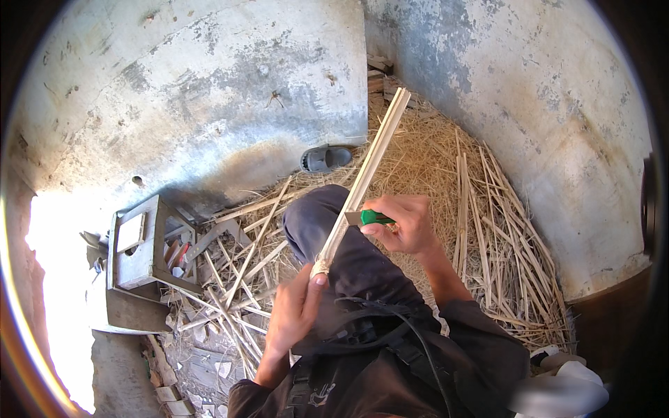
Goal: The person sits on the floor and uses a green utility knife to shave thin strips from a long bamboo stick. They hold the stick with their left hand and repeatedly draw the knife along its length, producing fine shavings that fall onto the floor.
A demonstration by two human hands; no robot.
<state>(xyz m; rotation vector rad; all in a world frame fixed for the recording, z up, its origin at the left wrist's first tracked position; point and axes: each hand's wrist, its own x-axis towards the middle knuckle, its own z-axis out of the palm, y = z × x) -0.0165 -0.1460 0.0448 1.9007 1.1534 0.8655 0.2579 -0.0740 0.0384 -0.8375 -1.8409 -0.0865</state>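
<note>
A long pale split stick (368, 171), bamboo or cane by its look, slants up and away from me across my bent leg. My left hand (294, 306) is closed round its near end, at a knobbly joint, with the thumb on top. In my right hand (404, 221) is a knife (376, 217) with a green handle, fingers wrapped round the grip. Its short, broad blade lies against the stick, roughly midway along. My dark trouser leg (348, 258) is beneath the stick.
Shavings (425, 160) and loose split strips (488, 230) cover the floor ahead and right. A grey sandal (326, 159) lies by the peeling wall (279, 63). At left stands a wooden box (143, 237) with tools inside. A white bundle (564, 390) sits at lower right.
</note>
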